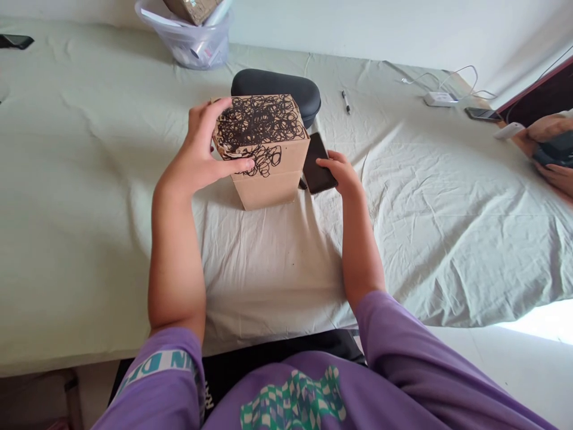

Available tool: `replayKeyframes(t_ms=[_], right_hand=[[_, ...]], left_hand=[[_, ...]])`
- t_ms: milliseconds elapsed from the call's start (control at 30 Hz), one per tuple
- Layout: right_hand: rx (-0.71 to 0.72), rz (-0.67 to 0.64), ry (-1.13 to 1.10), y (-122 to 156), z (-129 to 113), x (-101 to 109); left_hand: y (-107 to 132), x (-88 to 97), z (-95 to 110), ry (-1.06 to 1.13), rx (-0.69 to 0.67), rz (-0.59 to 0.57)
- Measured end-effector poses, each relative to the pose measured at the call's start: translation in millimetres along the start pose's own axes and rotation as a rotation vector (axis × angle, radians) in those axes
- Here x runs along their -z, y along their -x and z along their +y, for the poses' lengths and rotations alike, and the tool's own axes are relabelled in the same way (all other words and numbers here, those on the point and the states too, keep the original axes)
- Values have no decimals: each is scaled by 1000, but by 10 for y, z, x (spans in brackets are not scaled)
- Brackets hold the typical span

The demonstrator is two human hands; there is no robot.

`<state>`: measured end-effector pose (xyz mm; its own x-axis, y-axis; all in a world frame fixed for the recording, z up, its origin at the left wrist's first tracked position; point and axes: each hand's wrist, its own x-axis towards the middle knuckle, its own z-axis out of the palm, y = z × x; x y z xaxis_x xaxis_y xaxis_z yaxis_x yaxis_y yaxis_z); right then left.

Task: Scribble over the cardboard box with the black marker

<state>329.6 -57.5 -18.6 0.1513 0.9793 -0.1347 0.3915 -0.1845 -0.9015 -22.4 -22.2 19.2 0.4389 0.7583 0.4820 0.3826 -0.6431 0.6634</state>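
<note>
A brown cardboard box (268, 173) with black scribbles over its top stands on a pale green sheet (89, 179). My left hand (201, 152) grips the box's left side, thumb across the front and fingers over the top edge. My right hand (342, 173) holds a black phone (317, 162) just right of the box, fingers curled around its lower edge. Behind the box lies a black oval case (286, 86).
A clear plastic tub (188, 36) with papers and a small box sits at the back. A pen (345, 101), a white power strip (441, 98) with cables and another phone (483, 113) lie at the right. Another person's hands (553, 149) hold a dark object at the right edge.
</note>
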Motion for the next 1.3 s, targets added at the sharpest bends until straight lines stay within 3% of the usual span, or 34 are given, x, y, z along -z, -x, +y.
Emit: replayKeyframes(t_ms=[100, 167, 367, 467, 600, 767, 1067, 1233, 1300], right_hand=[[172, 50, -416, 79, -150, -6], [243, 15, -588, 172, -280, 9], [376, -333, -962, 431, -607, 5], [369, -517, -1038, 488, -696, -154], [266, -702, -1011, 565, -776, -460], [56, -721, -893, 761, -874, -690], [158, -598, -619, 897, -993, -689], [130, -337, -408, 878, -953, -660], [125, -341, -400, 893, -968, -661]], left_hand=[[6, -2, -22, 26, 20, 43], [6, -5, -61, 43, 26, 94], [-12, -19, -232, 16, 72, 270], [-19, -35, -272, 0, 89, 325], [-38, -82, -252, 16, 51, 318], [-78, -149, -187, 25, -2, 274], [-73, -108, -180, 3, 52, 316], [-77, -108, -182, 20, 51, 271], [-84, -119, -196, 6, 33, 258]])
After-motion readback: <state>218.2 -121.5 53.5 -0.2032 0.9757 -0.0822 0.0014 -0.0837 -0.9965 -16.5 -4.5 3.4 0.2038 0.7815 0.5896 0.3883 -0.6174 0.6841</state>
